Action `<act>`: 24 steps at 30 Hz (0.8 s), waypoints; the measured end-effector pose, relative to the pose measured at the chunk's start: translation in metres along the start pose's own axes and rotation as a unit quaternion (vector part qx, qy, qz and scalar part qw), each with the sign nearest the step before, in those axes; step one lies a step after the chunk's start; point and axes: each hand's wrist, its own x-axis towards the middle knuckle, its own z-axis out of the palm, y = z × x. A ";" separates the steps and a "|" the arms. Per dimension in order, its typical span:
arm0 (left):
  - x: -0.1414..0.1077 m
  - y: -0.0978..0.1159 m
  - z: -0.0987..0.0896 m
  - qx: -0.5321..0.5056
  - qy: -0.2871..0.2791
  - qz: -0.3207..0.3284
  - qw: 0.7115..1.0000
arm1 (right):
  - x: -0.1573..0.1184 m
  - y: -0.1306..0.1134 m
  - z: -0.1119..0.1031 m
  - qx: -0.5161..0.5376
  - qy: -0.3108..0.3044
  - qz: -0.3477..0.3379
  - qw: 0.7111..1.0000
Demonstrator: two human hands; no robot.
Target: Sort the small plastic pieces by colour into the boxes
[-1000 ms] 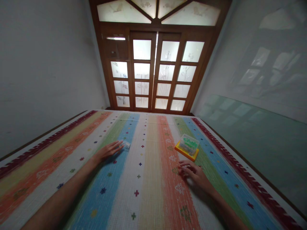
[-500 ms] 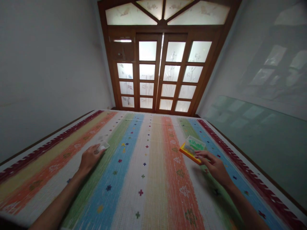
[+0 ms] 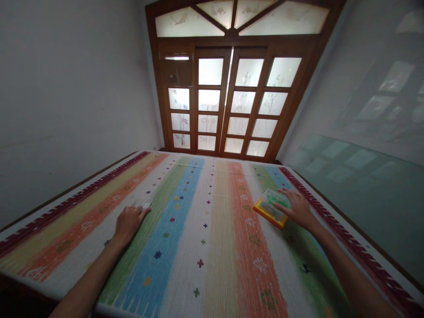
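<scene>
On the left of the cloth, my left hand (image 3: pixel 128 223) is closed around a small clear plastic piece (image 3: pixel 146 204), which sticks out past the thumb and fingertips. What lies under the palm is hidden. Farther right is a flat yellow case (image 3: pixel 269 217) with a see-through lid (image 3: pixel 272 199) marked in green. My right hand (image 3: pixel 298 210) grips this case from its right side, the thumb over the lid and the fingers at its far edge. Greyish contents show through the lid, too blurred to name.
A striped cloth (image 3: pixel 212 247) with small printed figures covers the table. Walls stand close on both sides, with a pale green glass panel (image 3: pixel 344 185) leaning at the right. Wooden doors (image 3: pixel 227 101) with frosted panes are beyond the far edge.
My right hand has shifted from the case's near right corner to over its lid, which now lies flatter on the yellow base. My left hand has lowered the clear piece slightly.
</scene>
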 end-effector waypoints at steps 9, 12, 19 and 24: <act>0.003 0.005 0.004 -0.023 -0.014 -0.004 1.000 | -0.005 0.006 0.015 0.019 -0.018 -0.010 1.000; 0.005 0.005 0.007 -0.048 0.004 0.000 0.999 | 0.000 -0.009 0.004 0.047 -0.008 -0.009 0.999; 0.013 0.005 0.014 -0.077 0.015 0.016 0.997 | -0.030 -0.084 0.002 0.226 -0.091 -0.051 0.968; 0.018 0.002 0.018 -0.092 0.027 0.023 0.995 | -0.067 -0.126 0.025 0.285 -0.181 -0.060 0.939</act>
